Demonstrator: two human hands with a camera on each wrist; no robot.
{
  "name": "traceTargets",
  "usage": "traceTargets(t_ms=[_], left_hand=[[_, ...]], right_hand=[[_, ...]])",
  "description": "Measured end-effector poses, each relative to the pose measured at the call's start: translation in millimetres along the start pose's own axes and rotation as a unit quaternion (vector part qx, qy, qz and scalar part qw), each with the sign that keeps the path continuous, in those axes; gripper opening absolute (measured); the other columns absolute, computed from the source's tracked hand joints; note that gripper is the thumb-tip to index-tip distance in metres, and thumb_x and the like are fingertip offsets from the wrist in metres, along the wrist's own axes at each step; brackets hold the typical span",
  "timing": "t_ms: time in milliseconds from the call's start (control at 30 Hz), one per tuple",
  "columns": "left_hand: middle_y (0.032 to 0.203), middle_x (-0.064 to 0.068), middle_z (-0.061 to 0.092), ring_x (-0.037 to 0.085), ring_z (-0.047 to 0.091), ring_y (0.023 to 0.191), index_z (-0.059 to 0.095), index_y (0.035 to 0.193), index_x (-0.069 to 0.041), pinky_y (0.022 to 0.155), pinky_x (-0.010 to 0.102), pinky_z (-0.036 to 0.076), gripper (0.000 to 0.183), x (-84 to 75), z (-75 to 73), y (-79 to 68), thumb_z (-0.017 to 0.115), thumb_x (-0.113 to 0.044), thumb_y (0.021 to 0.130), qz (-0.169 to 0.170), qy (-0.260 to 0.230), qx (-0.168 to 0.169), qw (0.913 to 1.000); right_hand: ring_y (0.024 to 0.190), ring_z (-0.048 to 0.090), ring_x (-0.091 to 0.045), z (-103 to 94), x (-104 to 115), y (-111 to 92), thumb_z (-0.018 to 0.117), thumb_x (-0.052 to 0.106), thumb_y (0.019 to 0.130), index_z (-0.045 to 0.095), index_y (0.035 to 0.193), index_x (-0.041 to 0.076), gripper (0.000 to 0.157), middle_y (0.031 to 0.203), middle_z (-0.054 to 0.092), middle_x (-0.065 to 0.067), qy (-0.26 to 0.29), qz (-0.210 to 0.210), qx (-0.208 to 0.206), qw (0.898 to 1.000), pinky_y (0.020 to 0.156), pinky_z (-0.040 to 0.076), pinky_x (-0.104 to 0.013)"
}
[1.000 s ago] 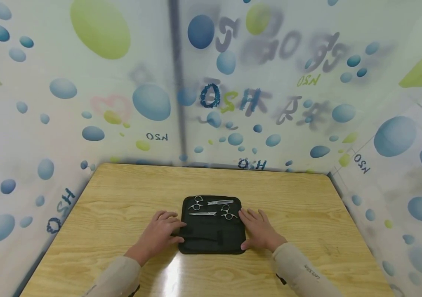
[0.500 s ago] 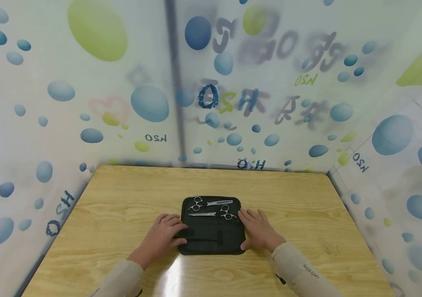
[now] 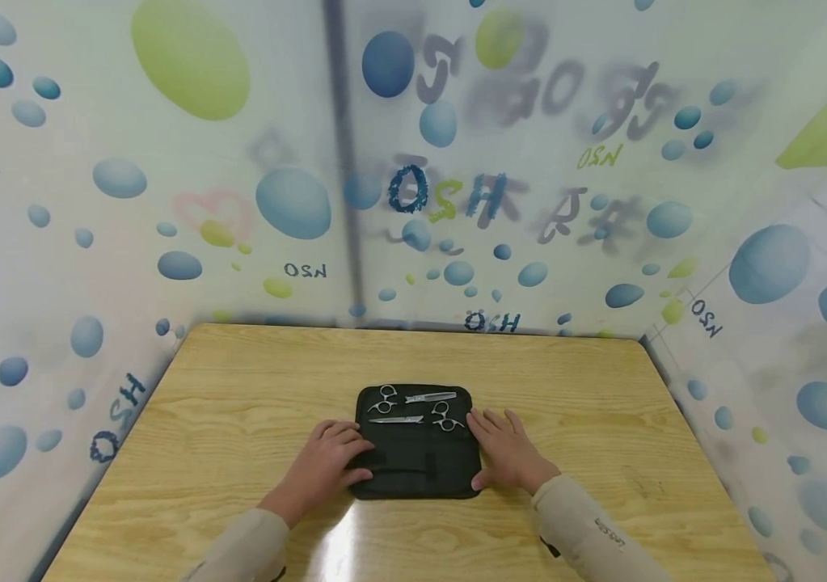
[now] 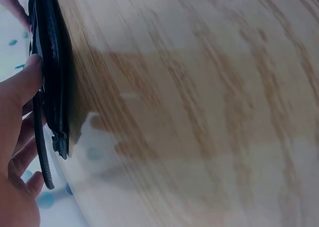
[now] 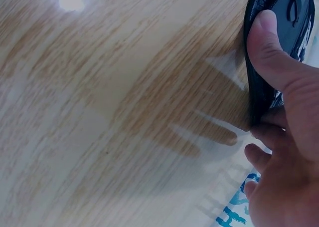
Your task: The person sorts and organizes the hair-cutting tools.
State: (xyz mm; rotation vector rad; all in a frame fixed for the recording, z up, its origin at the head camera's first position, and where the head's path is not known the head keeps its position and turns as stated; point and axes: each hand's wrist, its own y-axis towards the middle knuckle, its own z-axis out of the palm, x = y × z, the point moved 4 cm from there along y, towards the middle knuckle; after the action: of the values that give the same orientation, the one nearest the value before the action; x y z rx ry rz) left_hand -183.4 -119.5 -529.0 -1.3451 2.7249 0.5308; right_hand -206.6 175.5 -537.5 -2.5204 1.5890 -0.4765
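A black scissors case [image 3: 413, 481] lies opened flat on the table. Its upper half holds silver hairdressing scissors [image 3: 397, 419] and thinning scissors [image 3: 432, 398], their blades pointing opposite ways. My left hand [image 3: 322, 465] is at the case's left edge, its fingers reaching a little over it. In the left wrist view, a narrow black zipper strip [image 4: 40, 137] of the case runs between the left thumb and fingers. My right hand [image 3: 509, 454] rests along the right edge, fingers spread in the head view. Its thumb [image 5: 266, 37] lies on the case's rim in the right wrist view.
The wooden table [image 3: 275, 364] reaches back to a wall [image 3: 238, 145] patterned with blue and green bubbles. Another patterned wall stands on the right side. Wood surface surrounds the case on all sides.
My left hand has shifted slightly to the right, so its fingers overlap the case's left edge more. The right hand, the scissors and the case stay about where they were.
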Motion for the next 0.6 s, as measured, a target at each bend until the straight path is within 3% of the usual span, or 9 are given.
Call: traceTargets(t_ms=[367, 600], left_hand=[[0.106, -0.003, 0.070, 0.023, 0.057, 0.121, 0.073, 0.107, -0.021, 0.107, 0.048, 0.039, 0.037, -5.8, 2.5, 5.6, 0.072, -0.049, 0.083, -0.016, -0.002, 0.037, 0.9992], [0.106, -0.003, 0.068, 0.023, 0.057, 0.119, 0.073, 0.107, -0.022, 0.108, 0.049, 0.038, 0.037, -6.9, 5.8, 7.5, 0.072, -0.049, 0.083, -0.016, -0.005, 0.039, 0.9991]], right_hand=[[0.148, 0.027, -0.032, -1.2, 0.4, -0.7, 0.081, 0.050, 0.071, 0.031, 0.152, 0.006, 0.105, 0.160, 0.029, -0.009, 0.004, -0.005, -0.007, 1.000, 0.120, 0.010, -0.058], [0.148, 0.027, -0.032, -1.1, 0.9, -0.9, 0.081, 0.049, 0.071, 0.031, 0.152, 0.006, 0.105, 0.160, 0.029, -0.009, 0.003, -0.004, -0.006, 1.000, 0.120, 0.011, -0.058]])
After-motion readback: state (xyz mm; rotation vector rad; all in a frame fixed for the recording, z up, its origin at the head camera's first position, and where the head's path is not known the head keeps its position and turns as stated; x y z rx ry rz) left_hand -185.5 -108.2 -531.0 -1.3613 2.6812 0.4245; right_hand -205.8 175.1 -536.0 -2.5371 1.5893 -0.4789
